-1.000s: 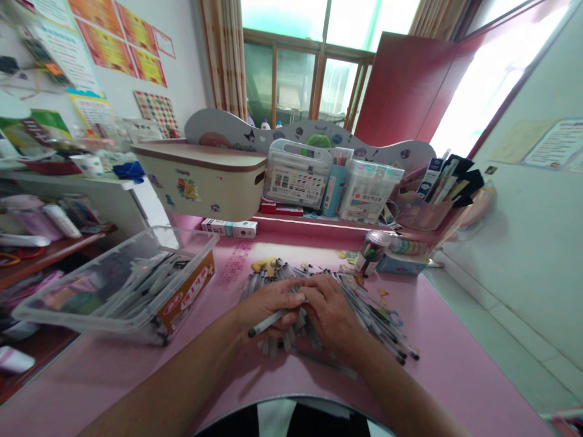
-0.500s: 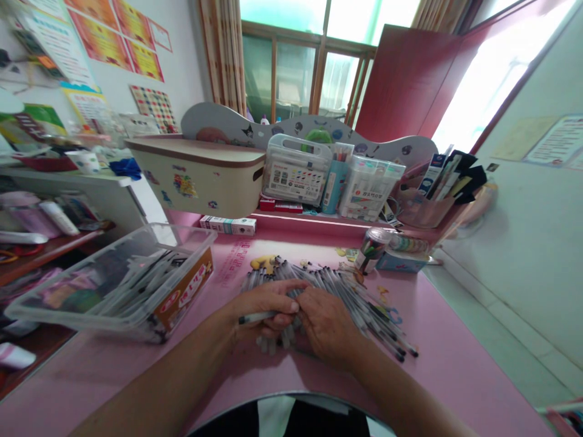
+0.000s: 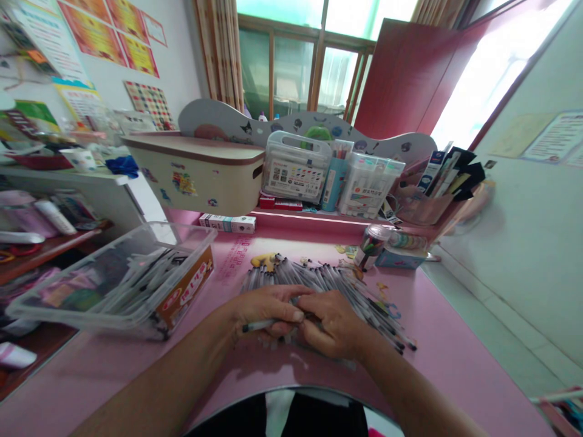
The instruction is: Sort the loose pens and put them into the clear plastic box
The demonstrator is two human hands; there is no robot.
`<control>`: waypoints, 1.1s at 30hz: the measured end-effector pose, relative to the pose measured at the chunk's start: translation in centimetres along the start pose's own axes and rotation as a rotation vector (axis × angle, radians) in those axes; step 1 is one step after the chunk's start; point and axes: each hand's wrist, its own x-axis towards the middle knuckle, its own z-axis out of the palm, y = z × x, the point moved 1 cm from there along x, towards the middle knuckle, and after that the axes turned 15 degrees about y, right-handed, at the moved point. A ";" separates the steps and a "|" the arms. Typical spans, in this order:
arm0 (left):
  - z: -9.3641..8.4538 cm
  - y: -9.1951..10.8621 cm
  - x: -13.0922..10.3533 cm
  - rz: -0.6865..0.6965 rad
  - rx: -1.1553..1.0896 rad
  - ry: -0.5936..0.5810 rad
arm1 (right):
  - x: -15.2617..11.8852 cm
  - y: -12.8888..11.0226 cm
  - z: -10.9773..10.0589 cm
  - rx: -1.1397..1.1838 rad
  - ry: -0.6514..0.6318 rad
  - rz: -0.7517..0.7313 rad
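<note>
My left hand (image 3: 268, 309) is closed around a pen (image 3: 259, 325), whose dark end sticks out to the left below the thumb. My right hand (image 3: 331, 321) meets it at the fingertips, its fingers curled together; whatever they pinch is too small to tell. Both hands are just in front of a spread heap of clear pens (image 3: 359, 303) with dark tips, lying on the pink desk (image 3: 455, 364). White pen ends show beneath the hands, partly covered by them.
A clear plastic bin (image 3: 113, 318) with pens stands at the left. Behind are a lidded cream box (image 3: 204, 182), marker cases (image 3: 296, 170) and a pink pen holder (image 3: 421, 203). A jar of pens (image 3: 371, 246) stands beside a blue box (image 3: 401, 258).
The fingers of my right hand have shifted and curled, with the thumb now showing nearer the left fingertips. The pen in my left hand has moved slightly right and down.
</note>
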 end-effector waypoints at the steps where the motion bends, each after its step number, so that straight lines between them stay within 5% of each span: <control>1: -0.1 -0.1 0.1 0.010 -0.002 0.002 | 0.1 0.0 0.0 -0.007 -0.001 0.007; 8: -0.5 0.0 0.0 0.040 -0.012 0.067 | -0.1 0.6 0.2 -0.042 -0.025 0.003; 16: -0.3 -0.2 -0.1 0.026 0.028 0.006 | -0.1 0.1 -0.4 0.061 -0.113 0.075; 22: 0.1 0.0 -0.2 0.094 0.131 0.098 | -0.1 0.5 -0.4 0.023 -0.105 0.150; 27: -0.1 0.3 0.1 0.126 0.066 0.229 | -0.2 1.4 0.5 -0.137 0.031 0.005; 33: -0.1 0.4 0.0 0.082 -0.077 0.175 | -0.6 1.5 1.4 -0.222 0.044 -0.095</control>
